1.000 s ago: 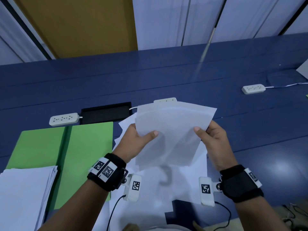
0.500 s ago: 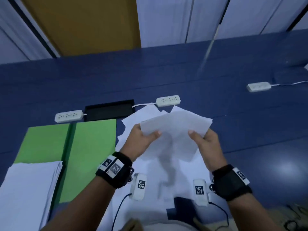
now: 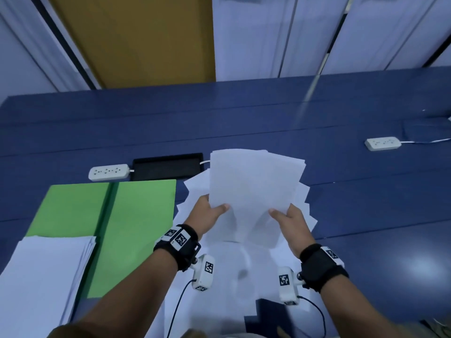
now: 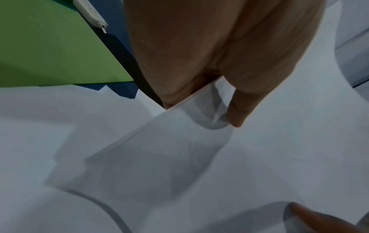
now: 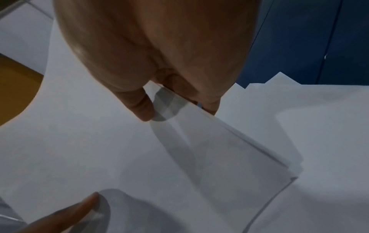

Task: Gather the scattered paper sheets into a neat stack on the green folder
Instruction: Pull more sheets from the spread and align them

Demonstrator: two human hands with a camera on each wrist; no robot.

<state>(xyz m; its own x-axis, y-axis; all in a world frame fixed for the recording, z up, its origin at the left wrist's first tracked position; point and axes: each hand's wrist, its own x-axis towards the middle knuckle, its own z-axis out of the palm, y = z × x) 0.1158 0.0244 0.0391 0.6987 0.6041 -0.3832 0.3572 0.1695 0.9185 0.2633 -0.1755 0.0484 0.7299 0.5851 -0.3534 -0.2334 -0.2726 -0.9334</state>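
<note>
A sheaf of white paper sheets (image 3: 253, 189) is held upright above the table, roughly squared. My left hand (image 3: 210, 211) pinches its lower left edge, thumb on the front; in the left wrist view the same left hand (image 4: 235, 116) grips the sheaf (image 4: 259, 157). My right hand (image 3: 288, 218) pinches the lower right edge; my right hand (image 5: 147, 110) shows thumb on the paper (image 5: 119, 149). More loose sheets (image 3: 231, 276) lie scattered beneath. The open green folder (image 3: 141, 215) lies to the left, with a white paper stack (image 3: 44, 272) on its near left part.
The blue table (image 3: 244, 123) carries a white power strip (image 3: 108, 172) and a black tray (image 3: 168, 165) behind the folder. Another power strip (image 3: 383, 143) lies at the far right. Wrist camera cables (image 3: 175, 311) trail near the front edge.
The sheaf dipped towards the loose sheets half a second ago and is now raised again, standing taller and more squared. Both hands keep their grip on its lower edge.
</note>
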